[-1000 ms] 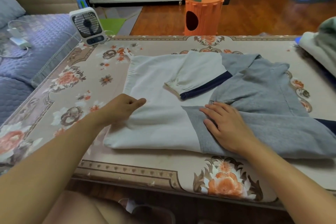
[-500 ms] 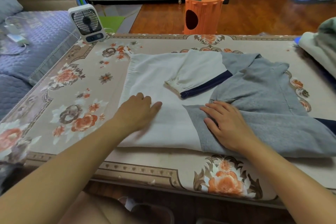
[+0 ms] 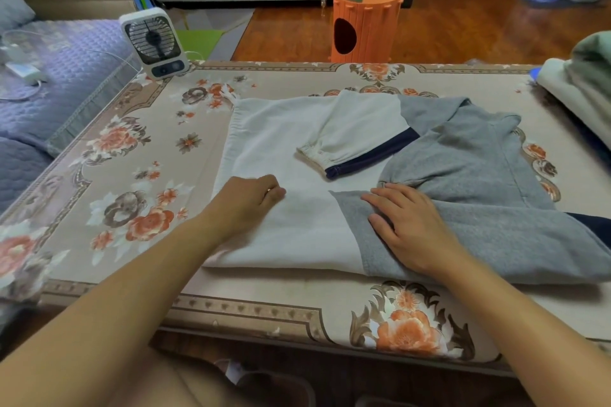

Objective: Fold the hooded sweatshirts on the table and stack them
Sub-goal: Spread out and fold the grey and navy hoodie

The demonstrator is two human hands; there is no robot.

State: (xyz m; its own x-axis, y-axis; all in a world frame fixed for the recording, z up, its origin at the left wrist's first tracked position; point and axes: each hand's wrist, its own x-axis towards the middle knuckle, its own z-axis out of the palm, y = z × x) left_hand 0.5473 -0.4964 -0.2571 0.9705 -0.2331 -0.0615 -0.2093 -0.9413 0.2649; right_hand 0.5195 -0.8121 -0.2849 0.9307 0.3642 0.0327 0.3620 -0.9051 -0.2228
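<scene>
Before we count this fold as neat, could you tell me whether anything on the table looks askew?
Yes. The sweatshirt is only partly folded: its white sleeve lies slanted across the body, and the grey hood is bunched and rumpled on the right side. Nothing looks spilled or damaged.

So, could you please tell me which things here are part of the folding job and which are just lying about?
Part of the job:
- white and grey sweatshirt, under both hands
- left hand
- right hand
- pile of clothes at the table's right edge

Just lying about:
- small fan
- orange carrot-shaped bin
- floral tablecloth
</scene>
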